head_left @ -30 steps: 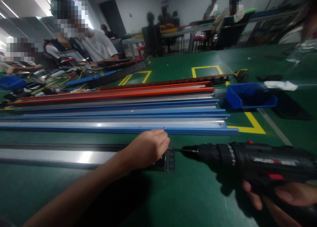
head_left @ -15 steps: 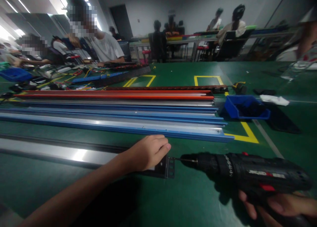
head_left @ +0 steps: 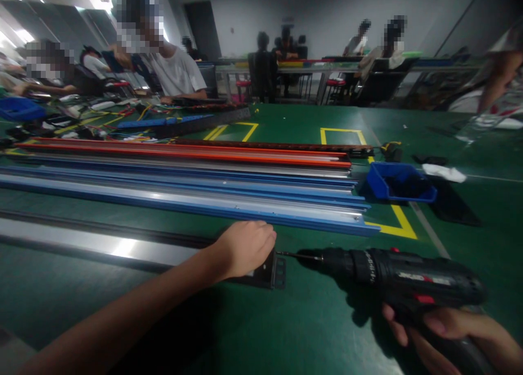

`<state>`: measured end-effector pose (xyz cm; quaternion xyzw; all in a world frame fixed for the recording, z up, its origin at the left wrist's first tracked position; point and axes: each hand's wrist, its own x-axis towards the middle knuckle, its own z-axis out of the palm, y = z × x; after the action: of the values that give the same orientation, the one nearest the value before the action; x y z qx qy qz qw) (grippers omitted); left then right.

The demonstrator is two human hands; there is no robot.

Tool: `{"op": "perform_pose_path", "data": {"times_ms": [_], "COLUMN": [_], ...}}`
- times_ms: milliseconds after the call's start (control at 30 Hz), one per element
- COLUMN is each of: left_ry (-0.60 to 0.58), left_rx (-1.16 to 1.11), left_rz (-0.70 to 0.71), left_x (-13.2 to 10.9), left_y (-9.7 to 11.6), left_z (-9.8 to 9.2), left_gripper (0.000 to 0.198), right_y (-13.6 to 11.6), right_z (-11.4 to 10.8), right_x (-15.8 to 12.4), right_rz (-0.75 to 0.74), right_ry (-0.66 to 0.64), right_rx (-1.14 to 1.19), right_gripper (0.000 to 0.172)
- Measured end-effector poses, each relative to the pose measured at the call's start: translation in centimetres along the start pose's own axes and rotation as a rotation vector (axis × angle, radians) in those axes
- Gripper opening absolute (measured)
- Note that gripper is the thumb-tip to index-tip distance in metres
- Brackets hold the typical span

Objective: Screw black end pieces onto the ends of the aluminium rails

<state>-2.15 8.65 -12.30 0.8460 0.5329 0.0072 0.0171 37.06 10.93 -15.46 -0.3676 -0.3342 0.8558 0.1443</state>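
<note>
My right hand (head_left: 449, 326) is wrapped around the handle of a black cordless drill (head_left: 412, 274) with red details. Its long thin bit (head_left: 300, 255) points left, with the tip at the end plate (head_left: 279, 271) of a long black-and-silver metal profile (head_left: 102, 239). Whether the tip sits in a screw there is too small to tell. Across the profile's right end lies my left hand (head_left: 247, 249), closed over its top with the fingers curled on the far side. The palm hides part of the profile beneath it.
Behind lie several long blue profiles (head_left: 261, 203) and red profiles (head_left: 204, 150). A blue bin (head_left: 398, 184) with dark contents stands at the right, near a white cloth (head_left: 444, 172). Wires and parts clutter the back left. A co-worker (head_left: 174, 70) sits across the green table (head_left: 298, 121).
The drill and my right hand have shifted left in view. The bit's tip stays at the profile's end plate, and my left hand keeps its hold. The view has tilted slightly.
</note>
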Motion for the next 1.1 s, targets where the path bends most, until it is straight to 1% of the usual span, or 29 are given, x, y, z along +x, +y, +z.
{"op": "perform_pose_path", "data": {"times_ms": [333,533,633,733,833,933,1033,1100], "left_ry": [0.004,-0.003,-0.006,-0.003,-0.009,-0.018,-0.009,-0.003], "left_rx": [0.009,0.011,0.004,0.001,0.011,0.042,0.069,0.077], "left_rz": [0.036,0.055,0.053,0.030,0.017,0.042,0.078,0.075], "left_x": [0.0,0.0,0.0,0.1,0.1,0.1,0.0,0.1], "left_y": [-0.1,-0.2,-0.2,-0.2,-0.1,0.0,-0.1,-0.1], "left_z": [0.0,0.1,0.1,0.1,0.2,0.1,0.2,0.2], "left_gripper": [0.037,0.035,0.035,0.035,0.034,0.033,0.030,0.029], "right_y": [0.9,0.3,-0.2,-0.5,-0.5,-0.4,-0.5,-0.6], "right_z": [-0.8,0.1,0.6,0.6,0.1,-0.6,-0.9,-0.8], "right_x": [0.7,0.8,1.0,1.3,1.4,1.5,1.6,1.7], "right_rz": [-0.016,-0.023,-0.004,0.013,0.001,-0.004,0.005,0.000], "right_ry": [-0.033,-0.054,-0.112,-0.183,-0.240,-0.293,-0.328,-0.338], "right_rx": [0.039,0.021,0.052,0.064,0.054,0.052,0.053,0.050], "right_gripper": [0.042,0.039,0.038,0.038,0.043,0.046,0.042,0.038]}}
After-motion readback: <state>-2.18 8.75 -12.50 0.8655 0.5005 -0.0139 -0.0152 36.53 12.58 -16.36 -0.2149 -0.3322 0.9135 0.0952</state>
